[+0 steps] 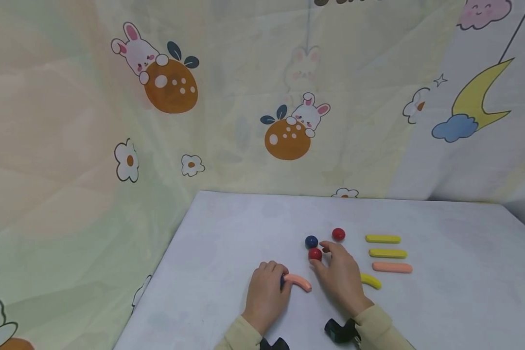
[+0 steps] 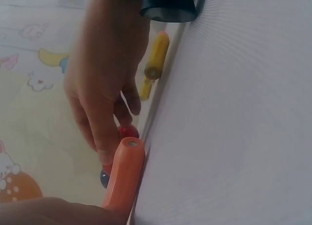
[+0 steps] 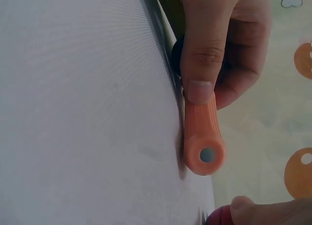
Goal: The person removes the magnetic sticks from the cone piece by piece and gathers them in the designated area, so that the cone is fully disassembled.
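My left hand (image 1: 267, 293) grips a curved orange magnetic rod (image 1: 298, 281). A dark blue ball (image 3: 177, 56) sits at the rod's inner end, mostly covered by the fingers. Beyond that ball, in the right wrist view, part of an olive-green rod (image 3: 171, 10) shows beside the hand. My right hand (image 1: 342, 277) has its thumb and a fingertip at a red ball (image 1: 315, 254), pinching it low over the table. Touching or very near that ball is a blue ball (image 1: 311, 241). A second red ball (image 1: 339, 234) lies just beyond the right fingers.
Right of the hands lie two straight yellow rods (image 1: 387, 253) and a straight orange rod (image 1: 392, 267). A curved yellow rod (image 1: 371, 280) is partly hidden by the right hand. The white table (image 1: 227, 228) meets a printed cloth backdrop (image 1: 245, 73).
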The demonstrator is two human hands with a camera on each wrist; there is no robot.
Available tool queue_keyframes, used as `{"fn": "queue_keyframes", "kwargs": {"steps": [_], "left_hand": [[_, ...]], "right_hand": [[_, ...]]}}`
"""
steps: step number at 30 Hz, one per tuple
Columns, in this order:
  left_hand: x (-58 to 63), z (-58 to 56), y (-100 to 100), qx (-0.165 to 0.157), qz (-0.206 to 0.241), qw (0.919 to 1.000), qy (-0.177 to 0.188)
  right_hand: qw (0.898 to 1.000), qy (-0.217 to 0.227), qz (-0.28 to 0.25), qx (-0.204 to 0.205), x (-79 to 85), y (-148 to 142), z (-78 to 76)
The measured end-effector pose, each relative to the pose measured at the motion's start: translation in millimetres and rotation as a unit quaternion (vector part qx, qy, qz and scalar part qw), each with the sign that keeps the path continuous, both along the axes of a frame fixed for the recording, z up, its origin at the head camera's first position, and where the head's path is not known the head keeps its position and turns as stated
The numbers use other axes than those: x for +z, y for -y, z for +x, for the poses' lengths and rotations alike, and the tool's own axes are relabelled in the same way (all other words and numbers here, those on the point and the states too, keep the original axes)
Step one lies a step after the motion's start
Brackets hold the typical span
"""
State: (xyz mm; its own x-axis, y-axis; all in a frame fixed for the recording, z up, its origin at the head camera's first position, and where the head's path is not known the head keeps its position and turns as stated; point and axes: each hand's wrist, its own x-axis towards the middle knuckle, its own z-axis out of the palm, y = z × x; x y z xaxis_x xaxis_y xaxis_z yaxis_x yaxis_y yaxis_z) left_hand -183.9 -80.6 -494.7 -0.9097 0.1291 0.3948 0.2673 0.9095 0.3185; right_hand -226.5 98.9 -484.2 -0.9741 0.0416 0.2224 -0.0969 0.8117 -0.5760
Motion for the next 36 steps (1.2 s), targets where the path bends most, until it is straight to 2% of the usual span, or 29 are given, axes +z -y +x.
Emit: {"fn": "queue_keyframes", "kwargs": {"steps": [6,9,12,15,22,25,29,32,36], "left_hand": [[0.0,-0.3,1.2,-0.008,0.001,0.9998,-0.018],[0.0,-0.8,1.2,-0.028,0.007,0.9991,-0.032],[0.1,-0.4,0.1,-0.057,0.007,0.9977,-0.037],[1.5,2.0,-2.0,-0.07,0.003,0.9973,-0.021],[3.7,5.3,4.6,-0.092,0.0,0.9954,0.029],[2.2,4.9,11.5,-0.106,-0.003,0.9937,0.036],[-1.0,2.2,15.0,-0.122,0.002,0.9921,0.028],[-2.1,0.3,14.0,-0.113,0.015,0.9931,0.029],[-5.4,-4.1,10.7,-0.082,0.045,0.995,0.034]], "right_hand": [[0.999,-0.018,0.023,0.017,9.9,1.5,24.6],[0.998,0.0,0.034,0.043,11.1,3.9,41.2],[0.997,0.024,0.038,0.063,9.7,7.9,51.2],[0.997,0.026,0.038,0.067,8.0,8.1,54.4],[0.997,0.029,0.065,0.041,3.8,2.7,56.2],[0.996,0.032,0.076,0.038,2.3,0.0,58.7],[0.995,0.03,0.084,0.036,1.9,-4.4,61.2],[0.996,0.023,0.086,0.031,2.5,-7.9,62.1],[0.996,0.015,0.082,0.016,5.6,-18.8,66.0]]}}
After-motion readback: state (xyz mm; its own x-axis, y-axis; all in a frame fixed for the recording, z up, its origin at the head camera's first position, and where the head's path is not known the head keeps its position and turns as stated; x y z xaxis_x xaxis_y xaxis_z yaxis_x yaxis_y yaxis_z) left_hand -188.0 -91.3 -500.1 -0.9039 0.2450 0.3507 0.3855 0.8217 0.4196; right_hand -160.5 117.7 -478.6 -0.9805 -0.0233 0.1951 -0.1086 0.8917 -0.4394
